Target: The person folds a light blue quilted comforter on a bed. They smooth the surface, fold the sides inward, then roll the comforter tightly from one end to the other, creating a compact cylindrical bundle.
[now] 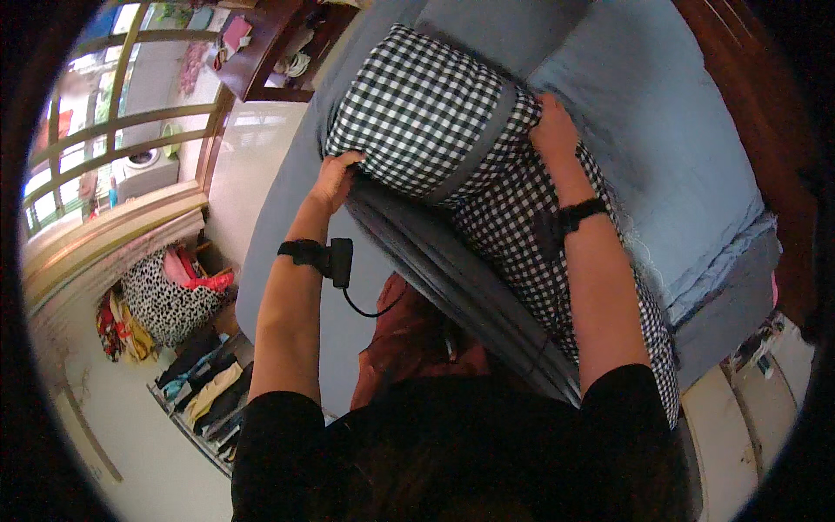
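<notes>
A black-and-white checked cloth cover [417, 104] with a grey band near one end lies puffed up over the bed, its longer part trailing down to the lower right. My left hand [336, 179] pinches its lower left edge, thumb on top. My right hand [554, 130] grips the checked cloth at its upper right, beside the grey band. Dark grey fabric [443, 261] hangs in long folds between my arms, below the checked part. What fills the checked cover is hidden. Black straps circle both wrists, the left one with a small box and cable.
Blue-grey bedding [652, 150] spreads to the right on the bed. At the left are a barred window [117, 124], a spotted bag [169, 300] holding red cloth, and a rack of folded clothes [209, 391]. A dark wooden shelf [261, 52] stands at the upper left.
</notes>
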### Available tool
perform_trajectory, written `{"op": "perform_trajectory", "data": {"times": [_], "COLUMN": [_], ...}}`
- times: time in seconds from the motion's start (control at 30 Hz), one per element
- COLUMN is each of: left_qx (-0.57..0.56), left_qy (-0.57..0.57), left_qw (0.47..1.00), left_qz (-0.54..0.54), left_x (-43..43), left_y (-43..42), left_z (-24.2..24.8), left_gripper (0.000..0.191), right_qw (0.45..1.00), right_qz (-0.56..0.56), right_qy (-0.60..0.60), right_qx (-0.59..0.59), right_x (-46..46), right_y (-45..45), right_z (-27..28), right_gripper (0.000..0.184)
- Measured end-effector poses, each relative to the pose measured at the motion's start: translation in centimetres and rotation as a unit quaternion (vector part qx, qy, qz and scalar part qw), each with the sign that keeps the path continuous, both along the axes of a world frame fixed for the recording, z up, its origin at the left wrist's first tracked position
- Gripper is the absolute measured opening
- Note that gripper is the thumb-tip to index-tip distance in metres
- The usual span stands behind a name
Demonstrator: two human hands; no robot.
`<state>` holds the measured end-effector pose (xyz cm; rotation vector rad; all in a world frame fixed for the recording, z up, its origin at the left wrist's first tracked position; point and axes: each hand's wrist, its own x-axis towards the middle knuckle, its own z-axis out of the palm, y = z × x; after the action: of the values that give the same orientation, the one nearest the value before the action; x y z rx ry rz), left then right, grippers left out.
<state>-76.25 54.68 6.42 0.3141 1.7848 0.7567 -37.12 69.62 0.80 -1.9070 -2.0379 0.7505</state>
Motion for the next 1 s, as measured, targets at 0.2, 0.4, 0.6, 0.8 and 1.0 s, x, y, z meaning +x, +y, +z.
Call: {"op": "perform_trajectory", "data": {"times": [0.2, 0.4, 0.6, 0.8, 1.0], "left_qx": [0.055, 0.13, 0.192, 0.161, 0.176], "left_qy": [-0.056, -0.037, 0.005, 0.444, 0.501], "left_qw": [0.993, 0.988, 0.98, 0.814, 0.782], "left_qz": [0.086, 0.077, -0.052, -0.337, -0.326], "left_x": [3.2, 5.3, 5.3, 6.6, 2.4], "left_y": [1.4, 3.9, 4.6, 4.0, 3.1], "left_z": [1.7, 2.4, 2.9, 3.2, 2.3], "left_gripper": [0.078, 0.079, 0.049, 0.051, 0.059], "right_qw": [0.939, 0.981, 0.972, 0.984, 0.975], "right_qz": [0.153, 0.093, 0.051, 0.101, 0.165], "right_qy": [0.237, -0.013, -0.138, -0.11, -0.005], "right_qx": [0.198, 0.168, 0.182, 0.098, 0.152], "right_x": [-7.5, -13.3, -12.9, -11.2, -6.8], "right_y": [-13.1, -12.3, -8.8, -4.8, -4.0], "right_z": [8.2, 4.2, 2.9, 4.0, 10.1], "right_gripper": [0.046, 0.129, 0.088, 0.044, 0.038]}}
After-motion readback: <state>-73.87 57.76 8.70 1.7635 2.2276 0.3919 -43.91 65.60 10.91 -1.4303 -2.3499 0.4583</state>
